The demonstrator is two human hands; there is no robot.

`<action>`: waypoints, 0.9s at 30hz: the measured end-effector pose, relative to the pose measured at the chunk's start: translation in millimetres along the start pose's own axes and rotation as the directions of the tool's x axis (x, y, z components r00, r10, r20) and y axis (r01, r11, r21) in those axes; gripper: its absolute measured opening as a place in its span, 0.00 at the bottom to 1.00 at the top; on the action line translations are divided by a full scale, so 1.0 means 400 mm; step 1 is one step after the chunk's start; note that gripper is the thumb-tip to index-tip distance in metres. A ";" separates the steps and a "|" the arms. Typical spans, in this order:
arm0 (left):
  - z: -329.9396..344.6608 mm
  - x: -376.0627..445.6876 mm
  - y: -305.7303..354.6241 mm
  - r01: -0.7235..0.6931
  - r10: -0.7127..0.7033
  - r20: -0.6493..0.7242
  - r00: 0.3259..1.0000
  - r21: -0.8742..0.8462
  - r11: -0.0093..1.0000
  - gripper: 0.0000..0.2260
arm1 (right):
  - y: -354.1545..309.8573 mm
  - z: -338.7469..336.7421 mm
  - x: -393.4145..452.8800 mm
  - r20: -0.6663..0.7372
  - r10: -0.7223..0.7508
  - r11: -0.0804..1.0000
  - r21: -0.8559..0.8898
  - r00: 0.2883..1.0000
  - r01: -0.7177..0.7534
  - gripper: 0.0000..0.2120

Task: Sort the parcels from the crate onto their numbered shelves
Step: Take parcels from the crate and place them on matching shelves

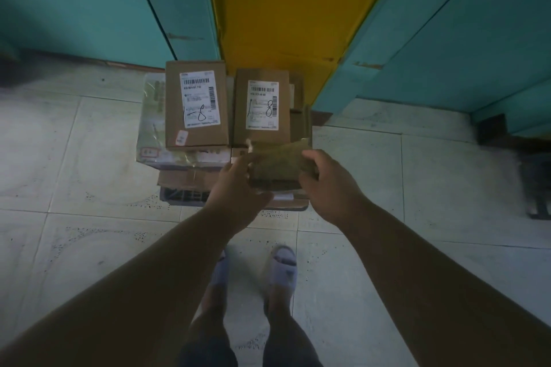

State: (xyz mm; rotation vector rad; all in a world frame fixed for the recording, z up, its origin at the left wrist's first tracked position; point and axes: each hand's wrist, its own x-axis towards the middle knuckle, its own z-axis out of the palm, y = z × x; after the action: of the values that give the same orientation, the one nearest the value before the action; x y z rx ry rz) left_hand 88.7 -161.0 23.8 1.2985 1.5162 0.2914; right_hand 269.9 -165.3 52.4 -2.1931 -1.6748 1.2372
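- Pale tiled floor point(89, 158), speckled; teal panels point(89, 3) and one yellow panel point(283, 9) stand behind.
- Stack of parcels point(190, 179) on the floor, against the foot of the yellow panel; crate beneath hard to make out.
- Two brown boxes lie flat on top, side by side: left box point(196, 104) and right box point(262, 107), each with a white label hand-marked "1-8".
- Small parcel point(277, 167), blurred, sits at the near edge of the stack, just in front of the right box.
- Left hand point(238, 188) grips its left side, fingers curled.
- Right hand point(328, 185) grips its right side, fingers curled over the edge.
- Feet in pale slippers point(283, 271) near the stack.
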 end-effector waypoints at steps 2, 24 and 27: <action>-0.020 -0.037 0.027 0.017 -0.020 -0.028 0.999 -0.108 0.994 0.22 | -0.030 -0.043 -0.044 -0.025 -0.049 0.998 0.027 0.999 0.049 0.22; -0.331 -0.473 0.371 -0.025 0.047 0.020 0.999 -0.621 0.784 0.25 | -0.366 -0.421 -0.314 -0.017 -0.197 0.833 0.525 0.980 0.176 0.52; -0.362 -0.475 0.359 -0.048 0.098 0.014 0.995 -0.798 0.601 0.26 | -0.411 -0.386 -0.347 -0.005 -0.188 0.777 0.611 0.982 0.151 0.46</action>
State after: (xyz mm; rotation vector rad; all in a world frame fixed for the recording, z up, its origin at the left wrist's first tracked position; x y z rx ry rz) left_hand 21.4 -201.6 291.0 0.6147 1.0504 0.8771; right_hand 239.9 -163.6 315.4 -1.5909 -1.2063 1.5265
